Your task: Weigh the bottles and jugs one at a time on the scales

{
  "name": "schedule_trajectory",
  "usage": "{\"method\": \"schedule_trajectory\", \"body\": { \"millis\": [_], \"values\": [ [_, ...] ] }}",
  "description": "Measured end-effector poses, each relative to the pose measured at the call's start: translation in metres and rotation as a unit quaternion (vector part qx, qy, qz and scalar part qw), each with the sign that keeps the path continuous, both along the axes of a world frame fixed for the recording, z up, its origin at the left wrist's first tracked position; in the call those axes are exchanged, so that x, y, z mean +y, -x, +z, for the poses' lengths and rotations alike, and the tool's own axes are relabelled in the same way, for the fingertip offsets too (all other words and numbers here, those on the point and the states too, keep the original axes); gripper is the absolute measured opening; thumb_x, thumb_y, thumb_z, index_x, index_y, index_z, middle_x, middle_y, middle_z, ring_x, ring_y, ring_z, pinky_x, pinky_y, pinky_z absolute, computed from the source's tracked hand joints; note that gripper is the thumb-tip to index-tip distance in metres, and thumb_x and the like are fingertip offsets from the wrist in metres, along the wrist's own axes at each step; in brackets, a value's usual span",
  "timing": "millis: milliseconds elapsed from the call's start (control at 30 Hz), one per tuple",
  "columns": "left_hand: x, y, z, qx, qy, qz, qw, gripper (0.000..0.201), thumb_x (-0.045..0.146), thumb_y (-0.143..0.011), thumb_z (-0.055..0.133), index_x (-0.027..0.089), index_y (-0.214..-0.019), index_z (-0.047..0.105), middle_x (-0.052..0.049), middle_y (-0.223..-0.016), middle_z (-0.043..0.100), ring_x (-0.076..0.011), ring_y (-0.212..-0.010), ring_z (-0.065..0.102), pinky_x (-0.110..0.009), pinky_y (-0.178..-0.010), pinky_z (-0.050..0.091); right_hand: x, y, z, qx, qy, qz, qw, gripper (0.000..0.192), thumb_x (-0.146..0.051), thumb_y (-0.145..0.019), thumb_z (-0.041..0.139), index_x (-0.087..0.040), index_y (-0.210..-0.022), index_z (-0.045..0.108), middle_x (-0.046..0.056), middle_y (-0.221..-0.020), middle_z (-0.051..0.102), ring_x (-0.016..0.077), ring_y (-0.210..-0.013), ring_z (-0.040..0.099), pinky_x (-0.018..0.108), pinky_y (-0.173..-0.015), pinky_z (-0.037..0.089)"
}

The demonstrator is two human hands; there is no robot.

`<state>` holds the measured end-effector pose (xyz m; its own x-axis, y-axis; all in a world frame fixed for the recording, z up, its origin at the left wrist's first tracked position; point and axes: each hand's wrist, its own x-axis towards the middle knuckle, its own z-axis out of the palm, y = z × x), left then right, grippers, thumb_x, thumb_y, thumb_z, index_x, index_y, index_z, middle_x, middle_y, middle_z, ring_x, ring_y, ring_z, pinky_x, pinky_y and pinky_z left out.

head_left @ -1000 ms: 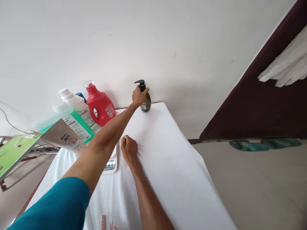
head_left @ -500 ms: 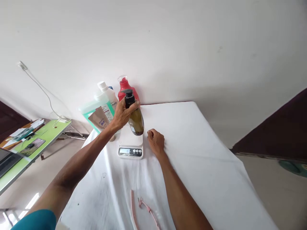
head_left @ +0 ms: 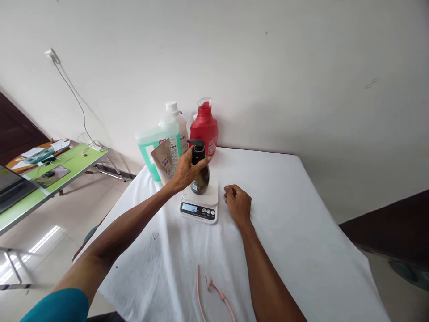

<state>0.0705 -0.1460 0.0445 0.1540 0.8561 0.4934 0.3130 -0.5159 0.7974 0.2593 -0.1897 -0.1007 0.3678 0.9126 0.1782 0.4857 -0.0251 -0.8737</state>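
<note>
My left hand (head_left: 185,171) grips a dark olive pump bottle (head_left: 200,177) with a black pump head, holding it upright on the platform of a small white kitchen scale (head_left: 200,206). The scale's display is lit and shows a number. My right hand (head_left: 238,203) rests on the white tablecloth (head_left: 295,232) just right of the scale, fingers curled, holding nothing.
Behind the scale stand a red detergent bottle (head_left: 203,126), a white bottle (head_left: 178,123), a green-liquid jug (head_left: 154,143) and a brown pouch (head_left: 163,161) against the wall. A pink strap (head_left: 214,290) lies near the front. A green side table (head_left: 53,172) with a laptop stands at left.
My left hand carried the pump bottle from the table's far edge by the wall, through the air, down onto the scale. My right hand stayed beside the scale.
</note>
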Motion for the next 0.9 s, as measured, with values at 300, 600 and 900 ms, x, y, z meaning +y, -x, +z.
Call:
{"method": "schedule_trajectory", "body": {
  "millis": [300, 600, 900],
  "values": [
    [-0.005, 0.019, -0.016, 0.029, -0.044, -0.025, 0.998, 0.055, 0.06, -0.092, 0.075, 0.02, -0.128, 0.062, -0.014, -0.13, 0.07, -0.0317, -0.125, 0.065, -0.048, -0.109, 0.051, -0.003, 0.002, 0.005, 0.013, 0.017, -0.006, 1.0, 0.039, -0.052, -0.086, 0.049, -0.021, -0.085, 0.072, 0.005, -0.069, 0.073, 0.0233, -0.062, 0.067, 0.035, -0.071, 0.049],
    [-0.05, 0.076, -0.111, 0.026, -0.191, 0.079, 0.978, 0.059, 0.058, -0.109, 0.041, 0.019, -0.154, 0.042, -0.021, -0.147, 0.053, -0.0329, -0.139, 0.053, -0.055, -0.114, 0.048, -0.01, 0.008, 0.017, 0.043, 0.031, -0.017, 0.998, 0.037, -0.052, -0.082, 0.056, -0.019, -0.086, 0.075, 0.003, -0.069, 0.07, 0.0193, -0.06, 0.063, 0.032, -0.065, 0.047],
    [-0.062, 0.103, -0.124, 0.029, -0.184, -0.006, 0.982, 0.061, 0.062, -0.108, 0.038, 0.018, -0.15, 0.046, -0.02, -0.141, 0.059, -0.0322, -0.132, 0.058, -0.052, -0.11, 0.05, -0.016, 0.011, 0.015, 0.067, 0.024, -0.039, 0.997, 0.037, -0.049, -0.082, 0.06, -0.018, -0.092, 0.077, 0.003, -0.071, 0.07, 0.0177, -0.06, 0.062, 0.03, -0.061, 0.047]
  ]
}}
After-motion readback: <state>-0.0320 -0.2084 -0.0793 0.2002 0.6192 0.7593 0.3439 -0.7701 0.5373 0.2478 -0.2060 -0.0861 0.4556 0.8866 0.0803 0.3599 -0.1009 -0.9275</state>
